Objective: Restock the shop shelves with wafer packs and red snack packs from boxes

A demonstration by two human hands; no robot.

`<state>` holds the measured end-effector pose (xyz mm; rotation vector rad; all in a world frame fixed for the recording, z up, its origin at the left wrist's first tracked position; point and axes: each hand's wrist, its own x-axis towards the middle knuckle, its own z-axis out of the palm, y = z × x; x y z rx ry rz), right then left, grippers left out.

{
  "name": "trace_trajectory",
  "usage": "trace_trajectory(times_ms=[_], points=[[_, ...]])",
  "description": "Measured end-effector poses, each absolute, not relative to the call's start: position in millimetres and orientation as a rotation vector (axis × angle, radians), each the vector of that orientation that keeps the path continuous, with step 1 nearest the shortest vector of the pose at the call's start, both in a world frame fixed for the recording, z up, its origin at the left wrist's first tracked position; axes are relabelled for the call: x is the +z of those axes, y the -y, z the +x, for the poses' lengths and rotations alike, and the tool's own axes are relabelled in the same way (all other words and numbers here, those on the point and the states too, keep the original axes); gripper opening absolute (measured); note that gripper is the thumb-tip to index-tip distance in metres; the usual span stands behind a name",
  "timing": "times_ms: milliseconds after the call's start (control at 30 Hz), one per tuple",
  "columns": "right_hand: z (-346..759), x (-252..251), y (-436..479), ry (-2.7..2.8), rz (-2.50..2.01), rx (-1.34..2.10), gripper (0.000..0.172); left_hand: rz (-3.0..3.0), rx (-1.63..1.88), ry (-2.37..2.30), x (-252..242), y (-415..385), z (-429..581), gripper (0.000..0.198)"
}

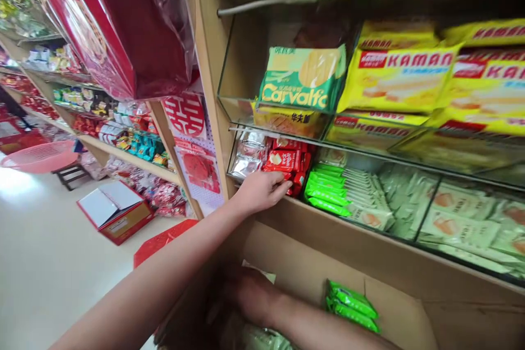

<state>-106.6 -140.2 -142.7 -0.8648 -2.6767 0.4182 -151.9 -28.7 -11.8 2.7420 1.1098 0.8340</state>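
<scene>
head view shows the left hand curled at red snack packets, likely light, crushable, best taken by sealed ends; whether it or the right hand pinches anything is unclear.

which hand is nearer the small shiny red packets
Left. The left hand is at the small shiny red packets; the right hand is below them in the brown cardboard box.

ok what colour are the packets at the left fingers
The packets are mainly red; head view.
</scene>
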Motion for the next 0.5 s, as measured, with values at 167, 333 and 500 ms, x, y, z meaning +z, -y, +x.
trace_trajectory(times_ms=[167, 333, 500], points=[[-30.6, -81.3, 162.5, 2.403, -0.745, 0.169, 0.017, 2.565, 0.764, -0.879, -3.7, 35.5, -156.1, 0.042], [54.5, -21.5, 185.0, 2.009, -0.872, -0.166, 0.038, 1.722, 0.198, -0.618, 6.4, 55.6, -133.7, 0.066], [80.1, -31.2, 183.3, 1.808, -1.076, -0.200, 0.026, 1.286, 0.158, -0.435, 12.6, 72.7, -97.4, 0.058]])
